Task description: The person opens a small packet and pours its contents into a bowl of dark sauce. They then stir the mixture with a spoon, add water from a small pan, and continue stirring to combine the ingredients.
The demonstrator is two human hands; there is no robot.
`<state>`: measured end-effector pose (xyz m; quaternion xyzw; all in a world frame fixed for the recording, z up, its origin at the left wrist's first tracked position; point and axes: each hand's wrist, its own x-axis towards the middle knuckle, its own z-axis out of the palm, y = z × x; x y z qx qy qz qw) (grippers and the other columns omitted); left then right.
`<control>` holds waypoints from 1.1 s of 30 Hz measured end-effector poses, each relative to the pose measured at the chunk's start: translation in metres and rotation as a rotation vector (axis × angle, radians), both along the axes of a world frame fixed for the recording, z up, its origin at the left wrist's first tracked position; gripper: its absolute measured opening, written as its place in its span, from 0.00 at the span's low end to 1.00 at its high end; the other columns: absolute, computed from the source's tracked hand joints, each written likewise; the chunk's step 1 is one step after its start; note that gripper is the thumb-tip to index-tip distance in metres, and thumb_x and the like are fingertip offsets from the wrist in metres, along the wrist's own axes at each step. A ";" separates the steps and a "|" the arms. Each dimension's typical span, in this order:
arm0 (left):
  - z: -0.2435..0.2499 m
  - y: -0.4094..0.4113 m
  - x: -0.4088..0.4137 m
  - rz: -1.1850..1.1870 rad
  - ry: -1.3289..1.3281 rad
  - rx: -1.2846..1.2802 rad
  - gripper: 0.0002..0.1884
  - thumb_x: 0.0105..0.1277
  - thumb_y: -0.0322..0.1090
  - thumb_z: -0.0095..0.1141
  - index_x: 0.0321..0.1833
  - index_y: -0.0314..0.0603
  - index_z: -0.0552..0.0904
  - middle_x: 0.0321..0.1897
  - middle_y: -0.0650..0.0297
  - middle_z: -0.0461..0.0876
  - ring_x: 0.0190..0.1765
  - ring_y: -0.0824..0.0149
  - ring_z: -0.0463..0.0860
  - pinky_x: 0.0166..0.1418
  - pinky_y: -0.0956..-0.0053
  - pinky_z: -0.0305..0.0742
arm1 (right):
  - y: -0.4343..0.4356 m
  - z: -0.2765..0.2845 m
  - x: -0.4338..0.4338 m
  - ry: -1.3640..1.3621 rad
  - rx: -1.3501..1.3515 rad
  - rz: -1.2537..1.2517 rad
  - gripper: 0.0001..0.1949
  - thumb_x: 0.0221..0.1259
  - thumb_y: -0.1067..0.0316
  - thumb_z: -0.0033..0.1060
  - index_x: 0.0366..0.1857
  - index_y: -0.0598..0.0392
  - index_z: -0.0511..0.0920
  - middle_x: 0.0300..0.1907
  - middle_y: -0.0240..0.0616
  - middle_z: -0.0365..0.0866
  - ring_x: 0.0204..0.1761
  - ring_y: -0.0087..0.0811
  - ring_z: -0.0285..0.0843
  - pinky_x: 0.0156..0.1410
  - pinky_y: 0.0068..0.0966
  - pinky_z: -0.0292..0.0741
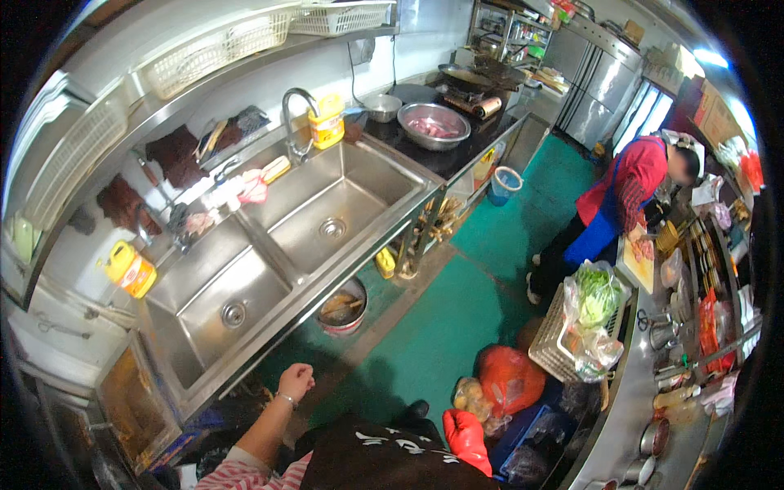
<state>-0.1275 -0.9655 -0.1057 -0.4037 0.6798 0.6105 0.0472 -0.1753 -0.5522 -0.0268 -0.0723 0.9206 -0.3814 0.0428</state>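
My left hand (296,384) is bare, with a bracelet at the wrist; its fingers are curled loosely, and nothing shows in them. It hangs near the front edge of a double stainless steel sink (269,245), whose two basins hold no water. My right hand (464,436) wears a red rubber glove and is low beside my dark apron (392,456); its fingers look bent, and I cannot tell whether it holds anything. Close to it lie a large red plastic bag (509,378) and a clear bag of round yellowish items (470,397).
A co-worker (625,190) leans over a cutting board (637,263) with meat at the right. A basket (551,343) with bagged lettuce (594,297) stands on the right. A bucket (343,309) is under the sink; a blue pail (505,187) stands farther along the green floor (429,294).
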 end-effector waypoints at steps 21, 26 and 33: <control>0.114 -0.085 -0.529 -0.224 0.285 -0.790 0.36 0.63 0.43 0.60 0.70 0.35 0.61 0.62 0.43 0.69 0.64 0.49 0.70 0.66 0.59 0.67 | -0.008 -0.029 -0.420 -0.049 -0.040 -0.006 0.12 0.61 0.61 0.60 0.35 0.61 0.83 0.35 0.53 0.83 0.40 0.50 0.82 0.47 0.37 0.77; 0.135 -0.146 -0.699 -0.203 0.168 -1.329 0.40 0.61 0.42 0.59 0.72 0.32 0.57 0.69 0.42 0.59 0.72 0.44 0.57 0.76 0.56 0.51 | -0.022 -0.033 -0.440 -0.171 -0.040 -0.072 0.12 0.61 0.61 0.60 0.33 0.61 0.83 0.34 0.53 0.83 0.40 0.50 0.82 0.47 0.37 0.77; 0.169 -0.231 -0.858 -0.356 -0.182 -1.490 0.30 0.66 0.37 0.51 0.69 0.35 0.62 0.67 0.51 0.65 0.72 0.53 0.60 0.73 0.60 0.59 | -0.060 -0.011 -0.482 -0.191 -0.003 -0.224 0.11 0.61 0.62 0.60 0.33 0.61 0.82 0.33 0.52 0.83 0.38 0.48 0.82 0.45 0.37 0.77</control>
